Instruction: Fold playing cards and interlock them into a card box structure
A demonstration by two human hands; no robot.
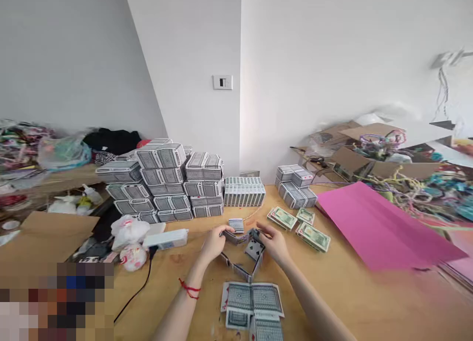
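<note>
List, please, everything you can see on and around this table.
table: one, light wood, under everything
card packs: many, grey-white, stacked at the table's back, left of centre
pack row: one, grey-white, right of those stacks
smaller pack pile: one, grey-white, further right
banknote bundles: three, green-white, just beyond the right hand
pink sheet: one, pink, table's right side
flat cards: several, grey-backed, nearest the camera
card frame: one, grey-backed, between the hands
cardboard boxes: several, brown, back right
wall switch: one, white, wall corner
left hand: one, red string on wrist, gripping the card frame
right hand: one, gripping the card frame's other side
</note>
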